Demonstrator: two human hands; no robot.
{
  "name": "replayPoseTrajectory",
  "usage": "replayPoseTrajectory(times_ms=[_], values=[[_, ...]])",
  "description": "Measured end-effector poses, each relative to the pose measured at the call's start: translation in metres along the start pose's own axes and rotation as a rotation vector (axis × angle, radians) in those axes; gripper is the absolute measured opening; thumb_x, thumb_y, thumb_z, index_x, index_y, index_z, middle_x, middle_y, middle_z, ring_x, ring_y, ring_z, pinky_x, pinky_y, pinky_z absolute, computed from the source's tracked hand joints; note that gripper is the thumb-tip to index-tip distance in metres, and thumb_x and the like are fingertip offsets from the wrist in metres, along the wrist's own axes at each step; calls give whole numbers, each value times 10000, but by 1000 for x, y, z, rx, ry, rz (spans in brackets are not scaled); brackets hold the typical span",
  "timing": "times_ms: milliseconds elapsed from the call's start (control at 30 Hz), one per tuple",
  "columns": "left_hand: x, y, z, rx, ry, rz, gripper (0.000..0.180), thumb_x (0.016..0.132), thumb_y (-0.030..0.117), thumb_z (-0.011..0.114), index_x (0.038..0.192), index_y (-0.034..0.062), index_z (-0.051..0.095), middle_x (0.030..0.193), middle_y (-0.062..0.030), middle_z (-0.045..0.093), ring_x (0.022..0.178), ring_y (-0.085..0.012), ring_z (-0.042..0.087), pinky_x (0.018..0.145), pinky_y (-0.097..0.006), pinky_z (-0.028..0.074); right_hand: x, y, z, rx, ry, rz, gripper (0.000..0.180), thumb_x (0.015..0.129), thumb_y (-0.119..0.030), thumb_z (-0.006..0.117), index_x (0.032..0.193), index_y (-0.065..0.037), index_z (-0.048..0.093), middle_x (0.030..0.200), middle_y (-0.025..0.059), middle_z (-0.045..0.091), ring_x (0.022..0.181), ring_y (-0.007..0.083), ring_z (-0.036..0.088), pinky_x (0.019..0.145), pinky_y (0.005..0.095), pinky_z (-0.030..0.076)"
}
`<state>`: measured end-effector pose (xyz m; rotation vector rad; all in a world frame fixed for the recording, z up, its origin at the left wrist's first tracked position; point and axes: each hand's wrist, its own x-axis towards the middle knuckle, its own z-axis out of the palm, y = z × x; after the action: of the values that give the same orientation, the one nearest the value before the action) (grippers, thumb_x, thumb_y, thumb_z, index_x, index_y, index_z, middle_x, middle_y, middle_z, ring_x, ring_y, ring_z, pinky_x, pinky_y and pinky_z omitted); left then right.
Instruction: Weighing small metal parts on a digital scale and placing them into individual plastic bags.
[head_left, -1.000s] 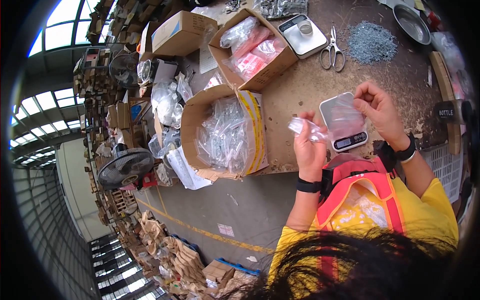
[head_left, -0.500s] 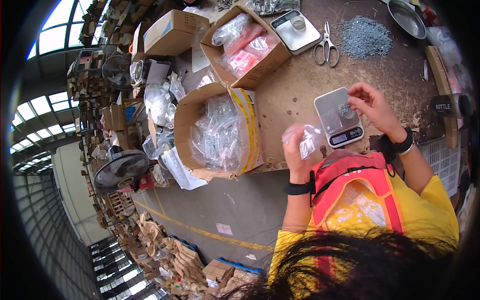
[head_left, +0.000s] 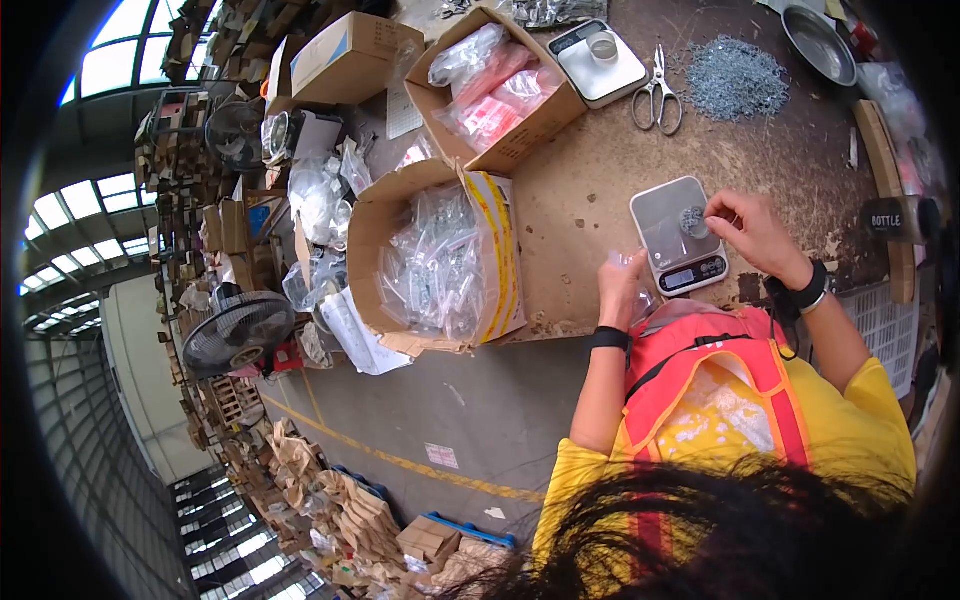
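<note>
A small digital scale sits on the brown worktable in front of me, with a little heap of metal parts on its pan. My right hand reaches over the scale, fingertips pinching at that heap. My left hand is just left of the scale's near corner, holding a small clear plastic bag against my chest. I cannot tell what the bag contains.
An open carton of clear bagged parts stands left of me. A second carton with pink bags, another scale, scissors, a pile of screws and a metal bowl lie farther back. A floor fan stands below the table.
My left hand with the clear bag has dropped from over the scale toward my chest. My right hand has moved onto the scale pan, where metal parts now lie.
</note>
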<state>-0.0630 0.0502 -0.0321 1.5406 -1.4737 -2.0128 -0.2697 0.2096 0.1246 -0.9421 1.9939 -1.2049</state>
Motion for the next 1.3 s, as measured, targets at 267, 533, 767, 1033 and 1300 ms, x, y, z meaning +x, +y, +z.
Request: replayPoseTrajectory(times_ms=[267,533,767,1033,1300], values=[[-16,29,-28,2,-60,107,93,959,126,703,927,71,635,770,35,593,559,-44,460,501,-239,345,5,-8,6,-29,-31,12,188,910,-94,698,1061,6,647,912,92,703,704,150,641,659,298,515],[-76,113,-6,-96,-381,256,112,1035,146,630,1070,61,566,789,19,572,537,-31,431,467,-219,322,28,-33,32,-5,-221,-178,375,895,-107,733,1231,-17,593,963,95,695,713,165,637,677,312,520],[-80,132,-8,-392,-698,-107,485,946,232,777,1321,-7,584,1014,-36,705,580,-41,474,507,-216,370,24,-22,22,339,-302,-129,161,906,-89,742,1032,-11,679,813,15,680,748,77,631,671,285,505],[-70,124,-8,-371,-552,-54,300,946,170,766,1175,-6,684,848,16,634,606,-52,472,549,-227,371,24,-22,9,346,-322,-50,315,874,-42,754,1160,-28,623,760,0,650,700,57,590,629,256,462],[-85,129,12,33,-109,284,162,966,163,756,977,5,722,828,23,653,729,-57,559,641,-233,446,23,-7,19,-12,51,-208,352,825,-52,782,1137,-26,621,907,90,644,723,169,649,679,320,526]])
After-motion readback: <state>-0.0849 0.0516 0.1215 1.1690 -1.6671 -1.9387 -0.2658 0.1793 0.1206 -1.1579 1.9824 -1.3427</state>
